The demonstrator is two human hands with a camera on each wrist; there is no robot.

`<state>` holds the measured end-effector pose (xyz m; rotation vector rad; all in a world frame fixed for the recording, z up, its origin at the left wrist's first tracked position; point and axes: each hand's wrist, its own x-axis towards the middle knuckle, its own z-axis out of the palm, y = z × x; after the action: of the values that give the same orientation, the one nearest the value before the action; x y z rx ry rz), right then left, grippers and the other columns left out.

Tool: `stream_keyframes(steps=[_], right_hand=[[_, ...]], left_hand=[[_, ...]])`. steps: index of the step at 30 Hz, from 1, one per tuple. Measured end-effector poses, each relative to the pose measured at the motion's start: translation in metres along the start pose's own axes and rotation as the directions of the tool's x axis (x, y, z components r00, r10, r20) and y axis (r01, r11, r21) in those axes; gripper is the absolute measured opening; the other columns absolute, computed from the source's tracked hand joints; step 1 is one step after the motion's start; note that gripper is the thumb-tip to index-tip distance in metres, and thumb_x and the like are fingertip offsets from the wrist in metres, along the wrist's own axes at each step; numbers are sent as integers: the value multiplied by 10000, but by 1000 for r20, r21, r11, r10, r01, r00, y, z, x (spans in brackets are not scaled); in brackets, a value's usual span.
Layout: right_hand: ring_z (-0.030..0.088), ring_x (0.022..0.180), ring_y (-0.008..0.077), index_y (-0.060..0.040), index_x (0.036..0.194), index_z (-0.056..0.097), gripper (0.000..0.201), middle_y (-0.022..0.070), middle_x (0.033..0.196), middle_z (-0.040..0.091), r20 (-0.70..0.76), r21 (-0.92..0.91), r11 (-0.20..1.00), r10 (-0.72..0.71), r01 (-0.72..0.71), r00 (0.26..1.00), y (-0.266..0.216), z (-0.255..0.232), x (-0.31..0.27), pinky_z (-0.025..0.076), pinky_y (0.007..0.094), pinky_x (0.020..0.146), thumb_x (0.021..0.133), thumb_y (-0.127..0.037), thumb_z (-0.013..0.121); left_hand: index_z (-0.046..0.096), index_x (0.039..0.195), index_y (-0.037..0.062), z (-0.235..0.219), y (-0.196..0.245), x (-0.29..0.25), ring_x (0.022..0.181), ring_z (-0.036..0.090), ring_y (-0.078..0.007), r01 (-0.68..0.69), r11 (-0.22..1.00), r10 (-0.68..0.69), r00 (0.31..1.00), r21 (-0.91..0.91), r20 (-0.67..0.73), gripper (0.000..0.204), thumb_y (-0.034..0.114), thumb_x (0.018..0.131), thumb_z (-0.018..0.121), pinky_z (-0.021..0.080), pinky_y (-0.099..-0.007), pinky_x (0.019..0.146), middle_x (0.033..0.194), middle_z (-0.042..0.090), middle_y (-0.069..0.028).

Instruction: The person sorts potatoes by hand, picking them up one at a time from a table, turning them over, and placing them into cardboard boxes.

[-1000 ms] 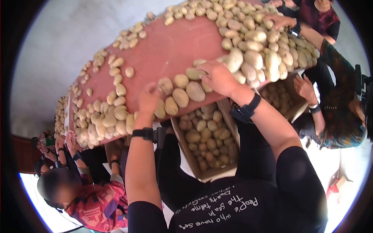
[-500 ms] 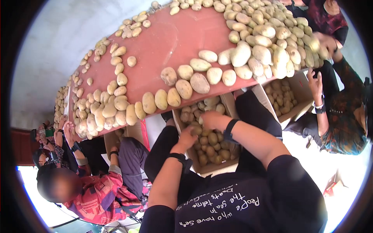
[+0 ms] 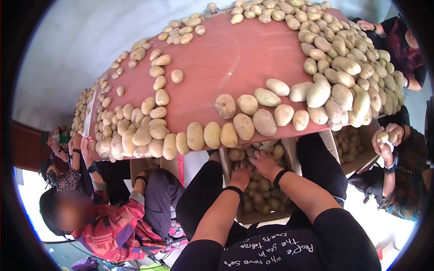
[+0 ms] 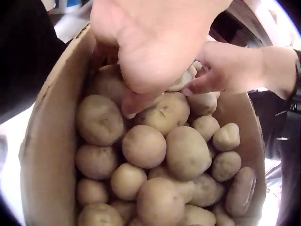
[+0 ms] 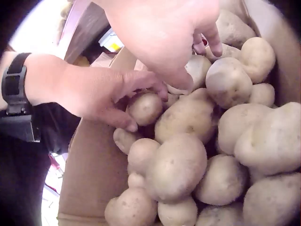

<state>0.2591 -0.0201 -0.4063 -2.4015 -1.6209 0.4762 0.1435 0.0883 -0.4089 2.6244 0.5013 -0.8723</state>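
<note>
While both arms reach down below the near edge of the long reddish-brown worktop [image 3: 217, 63], the person's hands are together inside an open brown cardboard box [image 4: 49, 141] filled with pale, dusty potatoes [image 4: 188, 153]. That box sits low, between the person's knees and under the worktop's near edge, with the potatoes heaped well up its walls.

In the left wrist view the left hand [image 4: 146, 47] hangs palm-down over the far end of the heap, its fingers [image 4: 134, 101] bent and touching the top potatoes; whether they have closed round one I cannot tell. The right hand [image 5: 164, 33] is just beside it (the two almost touch), with its fingers [image 5: 214, 42] curled down among the potatoes at the same spot, and again the hold itself is hidden.

Up on the worktop, rows and piles of loose potatoes [image 3: 244, 124] run along the near edge and thicken toward the far right. To the right another cardboard box of potatoes [image 3: 352, 147] stands by a seated person who lifts one potato [image 3: 383, 135]. On the left, a person in a red patterned top [image 3: 113, 230] sits at the worktop.
</note>
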Motion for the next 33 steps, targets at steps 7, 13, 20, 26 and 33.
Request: stream_keyframes(steps=[7, 13, 20, 26, 33], right_hand=[[504, 1026, 247, -124, 1000, 605, 191, 38, 1030, 551, -25, -42, 997, -70, 68, 997, 1, 2, 5, 453, 438, 854, 830, -165, 528], [520, 998, 251, -161, 994, 639, 182, 19, 1066, 554, -140, -14, 998, 63, -65, 988, -13, 4, -5, 458, 418, 818, 842, -200, 548], [520, 1048, 296, -186, 1088, 609, 305, 31, 1152, 522, 62, -206, 978, 27, -14, 998, -10, 3, -11, 481, 461, 787, 784, -181, 606], [519, 1049, 297, -172, 1052, 631, 240, 29, 1169, 523, 17, -76, 997, 14, -13, 1000, -1, 9, -14, 486, 456, 774, 821, -197, 574], [527, 1052, 317, -173, 1062, 642, 232, 35, 1167, 534, -15, -5, 1000, 9, -9, 1000, 7, 10, -13, 485, 470, 768, 870, -215, 520]], left_hand=[[491, 1242, 103, -14, -25, 3, 1080, 563, -389, -129, 989, 128, 992, -79, -16, 435, 196, 833, 606, 477, -436, 910, 1170, 560, -188], [491, 1190, 20, -52, -17, -35, 1009, 599, -361, -169, 883, 87, 976, -439, -202, 526, 265, 783, 716, 492, -409, 860, 1081, 606, -240], [501, 1181, 28, -143, -11, -122, 930, 629, -192, -283, 524, 55, 952, -803, -300, 402, 193, 847, 654, 522, -316, 789, 1038, 614, -106], [514, 1187, 36, -260, -51, -139, 878, 617, -168, -505, 178, -233, 812, -845, -535, 443, 398, 933, 486, 544, -307, 705, 1018, 599, -81], [624, 1070, -14, -324, -90, -48, 880, 654, -251, -92, 675, -393, 795, -732, -463, 507, 455, 906, 520, 532, -351, 772, 935, 653, -166]])
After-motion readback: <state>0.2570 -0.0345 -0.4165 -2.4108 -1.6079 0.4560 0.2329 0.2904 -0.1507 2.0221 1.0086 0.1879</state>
